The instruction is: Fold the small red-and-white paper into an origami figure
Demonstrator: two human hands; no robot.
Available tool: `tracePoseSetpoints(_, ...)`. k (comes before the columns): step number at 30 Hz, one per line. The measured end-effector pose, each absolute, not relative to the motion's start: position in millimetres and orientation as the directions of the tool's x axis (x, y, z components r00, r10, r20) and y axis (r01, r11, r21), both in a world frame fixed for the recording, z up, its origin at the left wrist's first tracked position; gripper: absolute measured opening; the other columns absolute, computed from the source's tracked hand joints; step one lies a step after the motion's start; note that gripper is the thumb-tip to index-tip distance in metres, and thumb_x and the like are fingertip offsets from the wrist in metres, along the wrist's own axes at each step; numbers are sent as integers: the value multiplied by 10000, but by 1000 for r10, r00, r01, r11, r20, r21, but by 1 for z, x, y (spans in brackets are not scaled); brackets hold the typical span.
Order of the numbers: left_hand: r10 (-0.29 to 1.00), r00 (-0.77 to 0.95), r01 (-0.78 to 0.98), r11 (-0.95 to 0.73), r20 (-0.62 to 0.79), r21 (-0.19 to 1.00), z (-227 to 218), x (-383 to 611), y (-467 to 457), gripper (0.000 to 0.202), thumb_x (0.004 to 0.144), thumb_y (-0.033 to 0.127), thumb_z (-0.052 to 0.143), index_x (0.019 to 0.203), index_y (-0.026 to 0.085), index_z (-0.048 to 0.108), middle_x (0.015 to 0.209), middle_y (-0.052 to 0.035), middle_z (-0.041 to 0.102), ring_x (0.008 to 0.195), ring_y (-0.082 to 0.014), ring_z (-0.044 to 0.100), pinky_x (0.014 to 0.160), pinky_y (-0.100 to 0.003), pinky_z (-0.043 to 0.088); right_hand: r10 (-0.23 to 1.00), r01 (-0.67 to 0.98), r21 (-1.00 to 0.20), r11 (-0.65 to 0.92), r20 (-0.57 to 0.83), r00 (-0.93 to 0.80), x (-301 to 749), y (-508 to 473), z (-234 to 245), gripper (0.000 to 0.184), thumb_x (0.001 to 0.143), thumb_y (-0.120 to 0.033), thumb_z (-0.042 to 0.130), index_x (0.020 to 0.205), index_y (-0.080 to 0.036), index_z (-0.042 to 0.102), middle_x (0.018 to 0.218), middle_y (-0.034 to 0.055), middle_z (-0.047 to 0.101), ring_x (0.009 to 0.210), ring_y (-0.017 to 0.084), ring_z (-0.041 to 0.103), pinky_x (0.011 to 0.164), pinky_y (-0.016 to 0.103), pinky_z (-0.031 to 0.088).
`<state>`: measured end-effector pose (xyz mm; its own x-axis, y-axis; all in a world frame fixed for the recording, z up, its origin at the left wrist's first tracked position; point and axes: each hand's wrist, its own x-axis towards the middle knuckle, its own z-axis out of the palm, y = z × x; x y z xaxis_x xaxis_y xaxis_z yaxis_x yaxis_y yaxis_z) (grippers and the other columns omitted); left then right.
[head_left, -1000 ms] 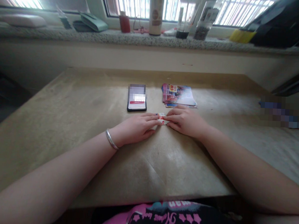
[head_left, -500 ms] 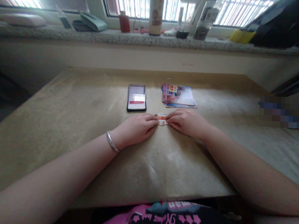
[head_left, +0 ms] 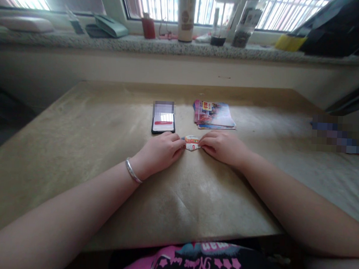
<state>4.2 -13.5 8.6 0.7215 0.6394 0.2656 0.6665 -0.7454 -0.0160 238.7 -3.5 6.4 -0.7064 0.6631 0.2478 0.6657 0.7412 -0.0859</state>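
Note:
A small folded piece of printed paper (head_left: 192,143), white with red, orange and blue print, lies on the table between my hands. My left hand (head_left: 164,150), with a silver bangle at the wrist, has its fingers closed on the paper's left end. At the right end, my right hand (head_left: 220,146) pinches the paper between thumb and fingers. Just beyond my left hand lies a phone (head_left: 163,125) with a lit, partly blurred screen. A stack of colourful printed leaflets (head_left: 215,115) sits beyond my right hand.
The wide tan table (head_left: 175,206) reaches to the wall. Along the granite windowsill (head_left: 160,47) stand a red bottle (head_left: 148,27), a tall cylinder (head_left: 186,18), a green case (head_left: 111,25) and a yellow object (head_left: 290,42). A pixelated item (head_left: 337,134) lies at the right.
My left hand has shifted slightly left along the paper, so more of its printed middle shows. My right hand stays nearly in place, still gripping the right end.

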Motion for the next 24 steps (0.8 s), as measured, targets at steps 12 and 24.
tracePoseSetpoints(12, 581, 753, 617, -786, 310, -25, 2, 7, -1, 245, 938, 271, 468, 861, 157, 670, 819, -53, 599, 752, -150, 521, 695, -278, 439, 599, 605, -94, 790, 322, -733, 230, -2, -1, 258, 911, -277, 489, 910, -170, 724, 893, 93, 667, 827, 185, 576, 765, 305, 439)
tracePoseSetpoints(24, 449, 850, 520, -796, 275, -309, 4, 6, 2, 179, 929, 220, 476, 848, 151, 620, 794, -49, 598, 734, -166, 539, 608, -270, 420, 563, 579, -58, 813, 333, -756, 221, -1, -3, 254, 920, -290, 479, 909, -166, 701, 865, 83, 651, 805, 175, 549, 744, 286, 416)
